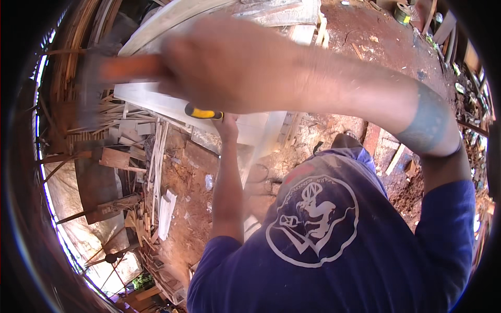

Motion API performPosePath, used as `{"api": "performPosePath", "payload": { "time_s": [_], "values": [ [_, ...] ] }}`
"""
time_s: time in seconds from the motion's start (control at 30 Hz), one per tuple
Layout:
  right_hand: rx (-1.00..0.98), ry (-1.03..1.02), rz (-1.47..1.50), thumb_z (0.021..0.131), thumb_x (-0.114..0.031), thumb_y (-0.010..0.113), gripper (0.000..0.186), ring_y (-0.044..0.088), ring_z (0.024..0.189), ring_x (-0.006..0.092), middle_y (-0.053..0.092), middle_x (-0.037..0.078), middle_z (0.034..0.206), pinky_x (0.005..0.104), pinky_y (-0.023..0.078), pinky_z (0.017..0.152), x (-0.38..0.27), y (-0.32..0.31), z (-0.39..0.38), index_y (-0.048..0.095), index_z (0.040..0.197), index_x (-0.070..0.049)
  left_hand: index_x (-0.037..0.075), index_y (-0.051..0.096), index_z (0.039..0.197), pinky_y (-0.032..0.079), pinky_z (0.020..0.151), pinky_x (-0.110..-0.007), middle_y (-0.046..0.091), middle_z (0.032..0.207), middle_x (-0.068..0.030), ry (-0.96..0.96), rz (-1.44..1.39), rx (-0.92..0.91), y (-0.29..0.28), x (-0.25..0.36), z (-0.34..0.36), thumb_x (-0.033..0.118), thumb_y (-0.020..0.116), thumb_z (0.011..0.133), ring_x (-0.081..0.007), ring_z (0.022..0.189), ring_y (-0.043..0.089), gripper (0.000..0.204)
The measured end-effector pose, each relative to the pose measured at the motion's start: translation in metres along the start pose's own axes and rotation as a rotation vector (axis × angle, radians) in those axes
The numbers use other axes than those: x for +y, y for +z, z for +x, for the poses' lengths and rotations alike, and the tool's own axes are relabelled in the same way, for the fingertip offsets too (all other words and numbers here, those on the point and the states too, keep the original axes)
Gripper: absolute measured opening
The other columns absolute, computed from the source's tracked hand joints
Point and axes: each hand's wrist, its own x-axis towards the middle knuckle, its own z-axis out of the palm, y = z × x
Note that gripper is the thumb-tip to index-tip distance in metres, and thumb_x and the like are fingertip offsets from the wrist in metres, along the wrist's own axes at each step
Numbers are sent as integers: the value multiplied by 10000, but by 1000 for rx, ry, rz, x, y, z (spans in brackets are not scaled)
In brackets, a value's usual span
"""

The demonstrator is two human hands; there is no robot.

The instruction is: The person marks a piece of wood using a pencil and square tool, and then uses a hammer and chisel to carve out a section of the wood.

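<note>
My right hand is raised close to the camera and blurred by motion. Its fingers wrap round the orange handle of a hammer, whose dark head is smeared at the left. Below and beyond it, my left hand grips what looks like a chisel by its yellow-and-black handle; its blade cannot be seen. The left hand is over a pale wooden board, partly hidden behind my right hand and forearm. A curved piece of wood lies at the far side.
Offcuts and thin sticks are heaped on the left, with long slats stacked behind. A loose pale strip lies on the reddish dirt floor. At the far right are a tin can and scattered debris.
</note>
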Motion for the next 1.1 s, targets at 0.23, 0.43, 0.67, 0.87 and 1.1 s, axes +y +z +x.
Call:
{"api": "performPosePath", "payload": {
  "time_s": [0.23,0.43,0.67,0.87,1.1],
  "values": [
    [-306,137,-1,978,-383,628,387,699,686,387,638,208,689,479,563,652,35,52,-41,630,943,2,-3,574,877,452,607,-294,594,788,-42,52,156,49,-7,-15,6,14,575,874,-141,686,543,17],
    [234,-57,23,974,-408,629,421,691,656,400,639,206,669,487,563,661,-9,-6,10,602,1054,5,29,571,897,329,472,-238,474,676,46,23,-13,25,27,39,-12,6,554,919,-41,527,417,36],
    [-196,153,84,1006,-377,584,430,687,686,405,646,213,704,479,568,691,55,54,-57,573,989,53,55,542,772,355,490,-265,520,693,26,114,97,148,44,50,-12,70,632,944,-69,528,428,195],
    [26,414,168,1014,-455,573,526,674,673,313,640,182,720,450,542,688,54,-10,-59,623,1116,59,47,485,594,412,681,-322,577,692,-21,-113,163,252,41,55,-37,113,626,945,-102,693,500,384],
    [12,796,298,992,-548,569,635,655,646,170,618,115,736,345,524,642,79,-16,-89,636,1153,62,100,344,621,357,616,-367,362,584,-5,6,-642,171,-5,70,-20,162,485,1016,-143,590,360,424]
  ]
}}
